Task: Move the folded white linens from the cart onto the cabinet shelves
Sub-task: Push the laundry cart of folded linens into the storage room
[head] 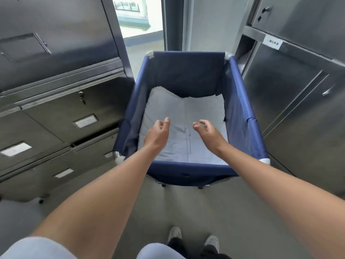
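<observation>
Bare forearms, pale blue short sleeves (pixel 37 247), dark trousers (pixel 211 254), seemingly grey-white shoes (pixel 175 233).

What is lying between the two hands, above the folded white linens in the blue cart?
Nothing. In the head view, only folded white linens show in the gap between left hand and right hand.

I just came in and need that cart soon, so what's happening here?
A person stands at a blue cart between metal cabinets, reaching both arms over it. The left hand and right hand hover above the folded white linens lying in the cart, fingers loosely curled, holding nothing. The linens have not been lifted yet, so unloading is not finished.
</observation>
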{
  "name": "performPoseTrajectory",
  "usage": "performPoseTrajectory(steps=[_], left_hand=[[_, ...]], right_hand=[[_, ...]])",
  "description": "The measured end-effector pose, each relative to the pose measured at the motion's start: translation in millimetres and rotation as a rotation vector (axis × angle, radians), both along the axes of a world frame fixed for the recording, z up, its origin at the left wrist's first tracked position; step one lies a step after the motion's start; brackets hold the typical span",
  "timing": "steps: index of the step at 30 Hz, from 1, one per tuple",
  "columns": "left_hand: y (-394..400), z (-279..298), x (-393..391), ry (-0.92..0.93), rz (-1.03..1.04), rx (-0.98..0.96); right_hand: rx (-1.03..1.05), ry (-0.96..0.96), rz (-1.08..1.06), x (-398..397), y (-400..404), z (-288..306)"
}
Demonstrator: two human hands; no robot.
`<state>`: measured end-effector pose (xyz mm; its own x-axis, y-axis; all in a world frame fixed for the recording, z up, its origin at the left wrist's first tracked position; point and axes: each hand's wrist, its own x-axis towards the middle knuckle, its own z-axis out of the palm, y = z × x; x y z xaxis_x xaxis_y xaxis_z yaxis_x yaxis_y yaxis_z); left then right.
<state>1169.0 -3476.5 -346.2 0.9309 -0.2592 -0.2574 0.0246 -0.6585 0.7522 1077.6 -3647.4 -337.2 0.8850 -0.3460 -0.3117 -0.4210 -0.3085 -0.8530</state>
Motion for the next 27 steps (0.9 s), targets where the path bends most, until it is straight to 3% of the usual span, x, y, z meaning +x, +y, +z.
performPoseTrajectory(steps=[4, 9, 11, 19, 27], left_hand=[[11, -42, -13, -0.094, -0.331, 0.441], [36, -88, -20, -0.081, -0.601, 0.687], [43, -100, -19, -0.166, -0.685, 0.754], [27, -112, -18, -0.282, -0.718, 0.783], [2, -97, -16, -0.180, -0.780, 1.041]], right_hand=[[-0.148, 0.105, 0.096, -9, -1, -45], [-0.560, 0.372, 0.477, -33, -4, -91], [-0.750, 0.384, 0.577, -39, -6, -106], [-0.910, 0.363, 0.519, -34, -10, -125], [-1.060, 0.392, 0.774, -18, -23, -113]])
